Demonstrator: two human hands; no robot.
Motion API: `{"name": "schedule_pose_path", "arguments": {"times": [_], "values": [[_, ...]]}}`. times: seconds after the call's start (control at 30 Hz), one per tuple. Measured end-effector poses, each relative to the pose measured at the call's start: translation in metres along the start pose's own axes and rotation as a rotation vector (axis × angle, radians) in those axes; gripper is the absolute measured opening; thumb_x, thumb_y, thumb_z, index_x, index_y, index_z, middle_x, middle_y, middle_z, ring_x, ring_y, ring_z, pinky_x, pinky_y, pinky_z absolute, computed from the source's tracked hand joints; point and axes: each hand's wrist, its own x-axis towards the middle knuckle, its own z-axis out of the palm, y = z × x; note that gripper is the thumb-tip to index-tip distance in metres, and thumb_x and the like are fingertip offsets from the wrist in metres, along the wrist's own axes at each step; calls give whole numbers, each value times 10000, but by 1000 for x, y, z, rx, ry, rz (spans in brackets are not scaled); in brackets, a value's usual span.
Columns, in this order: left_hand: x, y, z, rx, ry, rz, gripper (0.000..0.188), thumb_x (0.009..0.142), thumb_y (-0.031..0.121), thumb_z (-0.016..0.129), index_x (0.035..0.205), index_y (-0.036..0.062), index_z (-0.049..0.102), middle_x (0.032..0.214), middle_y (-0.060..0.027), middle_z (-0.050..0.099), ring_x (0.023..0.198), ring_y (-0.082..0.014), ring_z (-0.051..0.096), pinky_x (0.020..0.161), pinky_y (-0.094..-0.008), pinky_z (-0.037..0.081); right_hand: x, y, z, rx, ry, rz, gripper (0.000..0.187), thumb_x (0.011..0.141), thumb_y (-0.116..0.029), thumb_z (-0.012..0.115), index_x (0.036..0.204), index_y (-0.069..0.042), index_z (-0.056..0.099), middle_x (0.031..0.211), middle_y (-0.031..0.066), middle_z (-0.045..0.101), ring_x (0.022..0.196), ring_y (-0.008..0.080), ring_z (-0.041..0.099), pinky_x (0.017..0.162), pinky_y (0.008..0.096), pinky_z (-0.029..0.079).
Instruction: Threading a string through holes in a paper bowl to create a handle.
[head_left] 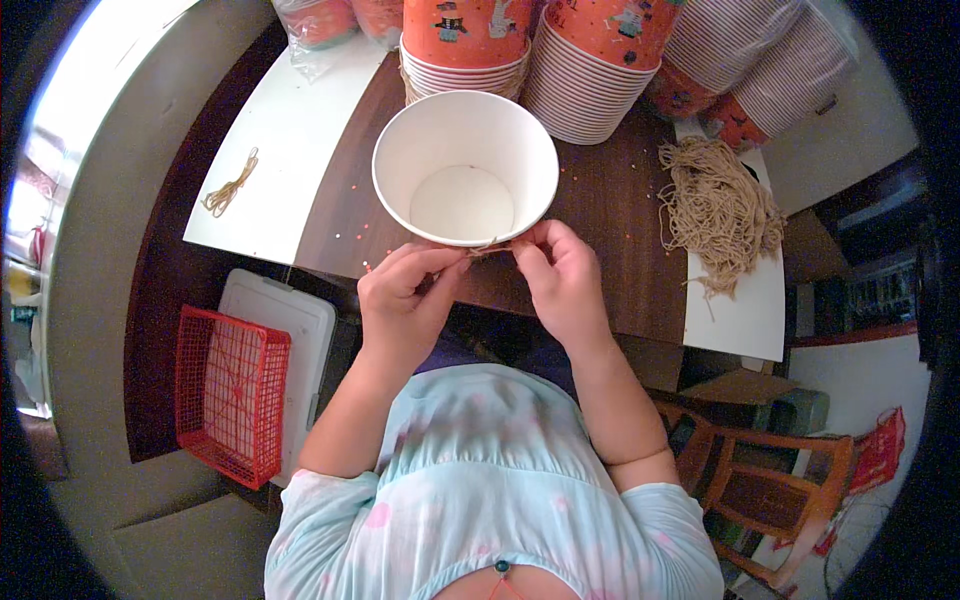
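A white paper bucket [465, 135] stands at the table's near edge, its open mouth tilted toward me. At its near rim is a thin piece of brown twine [488, 250]. My left hand [405, 290] pinches the twine between thumb and fingers, just left of the rim's middle. A short way to the right, my right hand [565, 275] pinches the same twine, its fingers against the bucket's rim. How the twine runs around the outer wall is hidden. A loose heap of brown twine [720, 215] lies on the table's right side.
Behind the bucket rise two tall stacks of orange printed paper buckets [465, 35] [595, 85]. Bagged bucket stacks [730, 50] lie at the back right. A small twine bundle [232, 185] rests at left. Below are a red plastic basket [235, 395] and a wooden chair [775, 490].
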Motion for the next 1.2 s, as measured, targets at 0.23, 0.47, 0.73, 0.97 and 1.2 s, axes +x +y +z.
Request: {"name": "schedule_pose_path", "arguments": {"times": [0.23,0.47,0.73,0.97,1.2], "values": [[5,9,-3,52,-30,-87,66,761,1,687,827,-1,679,728,-97,644,585,-123,578,525,-245,450,3,0,3,-981,337,-734,175,756,-122,620,887,-58,522,837,81,516,762,272,526,684,422,395],[16,23,-15,-123,-286,-372,83,801,35,664,831,-43,666,781,-55,664,637,-67,572,568,-213,464,10,-2,-3,-1115,380,-832,169,731,-148,641,840,-86,528,807,51,500,728,221,505,666,386,381],[12,21,-30,-336,-489,-578,141,861,72,627,894,-63,650,765,-15,638,726,-49,546,635,-209,460,-12,-28,-8,-864,241,-778,377,726,-156,683,1080,-86,574,1083,82,560,956,271,556,807,413,408],[10,44,-34,-233,-519,-279,101,847,44,618,866,-55,632,695,-105,605,579,-130,531,527,-283,430,-1,-22,-1,-662,1,-1188,215,751,-141,606,957,-88,636,1009,54,624,913,217,566,789,389,429],[21,77,-56,-499,-814,-324,98,852,54,616,827,-34,653,730,-85,630,666,-124,591,601,-253,462,20,-22,-16,-648,13,-1097,201,698,-34,710,876,-87,632,907,39,655,828,217,612,764,372,440]]}}
